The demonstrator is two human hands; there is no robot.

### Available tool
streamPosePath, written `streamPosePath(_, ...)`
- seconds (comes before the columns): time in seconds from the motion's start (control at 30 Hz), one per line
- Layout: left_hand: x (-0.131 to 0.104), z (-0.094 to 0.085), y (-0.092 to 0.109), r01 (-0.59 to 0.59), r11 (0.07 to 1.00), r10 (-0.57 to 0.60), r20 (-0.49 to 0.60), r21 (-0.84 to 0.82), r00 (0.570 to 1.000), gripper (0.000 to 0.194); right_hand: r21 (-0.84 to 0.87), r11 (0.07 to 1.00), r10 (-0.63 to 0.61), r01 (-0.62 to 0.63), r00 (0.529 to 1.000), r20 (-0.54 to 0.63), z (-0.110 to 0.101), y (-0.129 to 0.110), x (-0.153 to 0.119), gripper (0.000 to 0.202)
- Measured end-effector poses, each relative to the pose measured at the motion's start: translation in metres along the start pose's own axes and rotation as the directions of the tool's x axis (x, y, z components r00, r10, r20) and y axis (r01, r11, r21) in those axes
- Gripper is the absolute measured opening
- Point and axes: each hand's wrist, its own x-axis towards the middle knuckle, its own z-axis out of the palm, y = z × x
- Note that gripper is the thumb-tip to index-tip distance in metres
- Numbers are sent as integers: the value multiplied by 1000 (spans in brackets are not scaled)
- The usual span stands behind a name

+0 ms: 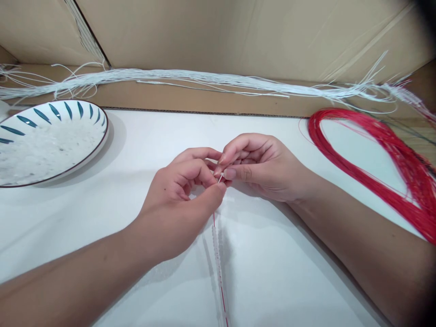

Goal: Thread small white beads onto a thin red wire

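at the left of the white tabletop (pixel 143 136), near its far edge, stands a shallow plate (pixel 70 110), cut off by the view, white with dark blue-green leaf strokes and a brown rim. a heap of small, pale, glassy bits (pixel 51 147) covers its middle. beyond the tabletop's far edge, a cardboard ledge (pixel 190 99) carries a long bundle of white cords (pixel 204 79), loose and frayed toward both ends.

nearer the middle of the tabletop is the person's left hand (pixel 184 195), its thumb and forefinger pinched together on a short white piece (pixel 221 176), the other fingers curled behind. the piece is thin and slightly slanted, with a small pale knob at its upper end; finer detail is too small to tell.

below the left thumb a beaded strand (pixel 216 247) runs down toward the tabletop's near side and out of view. it is a fine red thread, bare just under the hand, then lined with small, clear, whitish beads, red showing between them lower down. where it passes behind the thumb, its join to the white piece is hidden.

the right hand (pixel 262 168) meets the left, thumb and forefinger closed on the knobbed end, remaining fingers folded inward. farther right, a glossy loop of red thread (pixel 391 141) lies by the tabletop's far right corner.
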Motion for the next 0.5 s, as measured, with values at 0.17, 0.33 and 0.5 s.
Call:
streamPosePath(0.17, 1, 0, 0, -1, 999, 1, 7, -36, 1000, 23, -6, 1000, -6, 6, 1000, -8, 0, 1, 0, 14)
streamPosePath(0.33, 1, 1, 0, 13, 997, -12, 12, -71, 1000, 23, -23, 999, -25, 25, 1000, -8, -1, 2, 0, 14)
streamPosePath(0.5, 1, 0, 0, 14, 998, -13, 8, -54, 1000, 23, -29, 999, -24, 24, 1000, -20, 0, 2, 0, 15)
